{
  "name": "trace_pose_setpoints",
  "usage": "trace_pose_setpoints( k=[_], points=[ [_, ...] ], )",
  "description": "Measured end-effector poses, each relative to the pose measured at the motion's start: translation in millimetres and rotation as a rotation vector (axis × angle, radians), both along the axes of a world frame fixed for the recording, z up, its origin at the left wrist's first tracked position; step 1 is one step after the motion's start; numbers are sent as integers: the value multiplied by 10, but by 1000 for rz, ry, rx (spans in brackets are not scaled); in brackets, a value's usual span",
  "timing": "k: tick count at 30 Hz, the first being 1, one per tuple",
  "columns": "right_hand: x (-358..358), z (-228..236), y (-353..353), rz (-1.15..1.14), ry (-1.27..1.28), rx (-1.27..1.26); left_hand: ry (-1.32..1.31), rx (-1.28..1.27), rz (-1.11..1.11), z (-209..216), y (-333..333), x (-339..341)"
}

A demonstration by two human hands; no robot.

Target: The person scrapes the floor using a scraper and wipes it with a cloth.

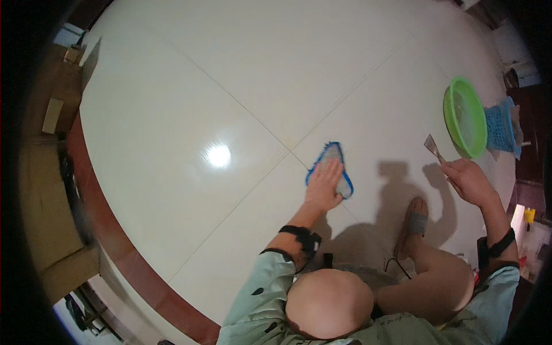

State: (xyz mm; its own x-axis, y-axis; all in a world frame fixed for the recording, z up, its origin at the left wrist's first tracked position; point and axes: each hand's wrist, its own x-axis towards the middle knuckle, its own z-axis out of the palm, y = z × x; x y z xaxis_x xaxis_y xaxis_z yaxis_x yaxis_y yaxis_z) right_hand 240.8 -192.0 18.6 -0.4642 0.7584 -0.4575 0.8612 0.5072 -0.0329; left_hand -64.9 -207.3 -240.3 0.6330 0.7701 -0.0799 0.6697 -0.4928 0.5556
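My left hand (325, 184) lies flat on a pale cloth with a blue edge (332, 150), its fingers stretched out over the middle of it. The cloth rests on the shiny tiled floor (230, 103), close to where the tile joints cross. At the right, my right hand (468, 181) is closed around the handle of a scraper (432, 146). The scraper's flat blade points away from me, up and to the left. Most of its handle is hidden by my fingers, and whether the blade touches the floor I cannot tell.
A bright green basin (466, 118) stands tilted in view at the right, beside a blue perforated basket (500, 129). Along the left runs a reddish-brown border strip (123, 241), with cardboard boxes (37, 201) beyond it. My sandaled foot (415, 221) is between my hands.
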Motion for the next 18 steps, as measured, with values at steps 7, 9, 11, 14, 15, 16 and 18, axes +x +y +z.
trace_pose_setpoints(
  k=[7, 9, 11, 14, 15, 16, 18],
  points=[
    [353, -353, 175, -117, 27, -10, 135, 315, 884, -398, 750, -1750],
    [448, -526, 180, -175, 28, -63, 168, 284, 892, -464, 1070, -2025],
    [553, -675, 118, -236, 23, -119, 215, 236, 866, -495, 1428, -2174],
    [754, -807, 1, -182, 12, -26, 122, 260, 595, -422, 1829, -1837],
    [792, -829, -21, -164, 99, 6, 50, 255, 467, -403, 1878, -1600],
    [822, -846, -49, -145, 185, 40, -8, 232, 315, -405, 1801, -1313],
    [902, -889, -118, -157, 201, 44, -57, 92, 71, -262, 1459, -513]
  ],
)
